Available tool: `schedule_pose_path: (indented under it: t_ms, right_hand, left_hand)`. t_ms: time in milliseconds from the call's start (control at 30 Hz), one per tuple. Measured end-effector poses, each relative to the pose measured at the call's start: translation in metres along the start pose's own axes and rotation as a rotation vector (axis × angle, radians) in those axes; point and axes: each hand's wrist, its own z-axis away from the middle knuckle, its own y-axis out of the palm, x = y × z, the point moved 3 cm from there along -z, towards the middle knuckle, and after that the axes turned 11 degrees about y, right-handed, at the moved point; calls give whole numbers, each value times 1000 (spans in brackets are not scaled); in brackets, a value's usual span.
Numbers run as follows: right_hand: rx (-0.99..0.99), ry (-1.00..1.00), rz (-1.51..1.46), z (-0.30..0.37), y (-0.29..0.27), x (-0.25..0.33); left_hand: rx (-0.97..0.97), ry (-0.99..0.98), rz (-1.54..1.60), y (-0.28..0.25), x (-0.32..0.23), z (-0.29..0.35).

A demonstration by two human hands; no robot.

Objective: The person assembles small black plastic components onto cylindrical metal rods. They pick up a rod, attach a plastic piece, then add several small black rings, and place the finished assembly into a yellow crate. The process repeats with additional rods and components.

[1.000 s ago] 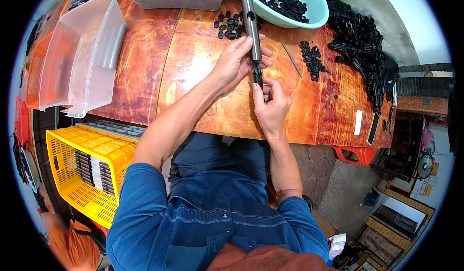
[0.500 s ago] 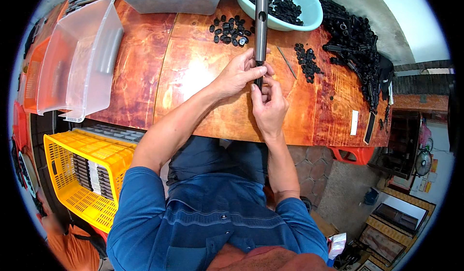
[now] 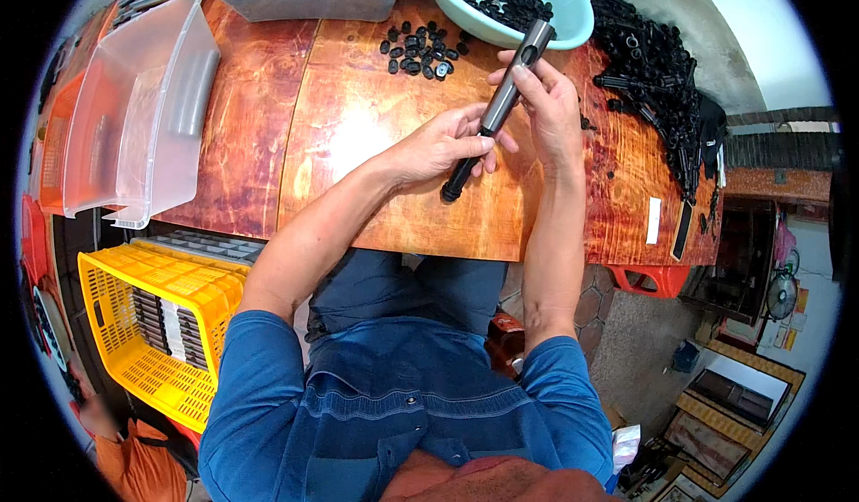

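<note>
Tube (image 3: 503, 99), metal, tilted over table (image 3: 394, 220), black rod (image 3: 459, 180) at lower end. Right hand (image 3: 557, 108) fingers gripping tube near slot (image 3: 530, 54); left hand (image 3: 440, 146) pinching rod. Best keep both parts aligned, avoid sideways strain.

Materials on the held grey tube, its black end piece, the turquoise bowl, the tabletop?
Grey tube: probably metal, satin finish; a lengthwise sheen runs along it.
Black end piece: likely plastic, small glints on black; coated metal possible.
Turquoise bowl: looks like plastic, smooth, evenly coloured.
Tabletop: seems varnished wood or plywood; mottled reddish-brown figure, bright glare.
</note>
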Motion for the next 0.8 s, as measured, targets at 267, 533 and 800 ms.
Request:
schedule_pose_path:
  t_ms: [267, 533, 800]
  right_hand:
    - [-65, 10, -208, -6, -2, -25]
    - [-105, 53, -292, -8, -9, -42]
    - [-86, 65, -330, -8, -6, -43]
  left_hand:
    - [-135, -62, 29, 1, -5, 3]
    - [-201, -105, 8, 0, -2, -1]
    - [-254, -120, -19, 1, -3, 0]
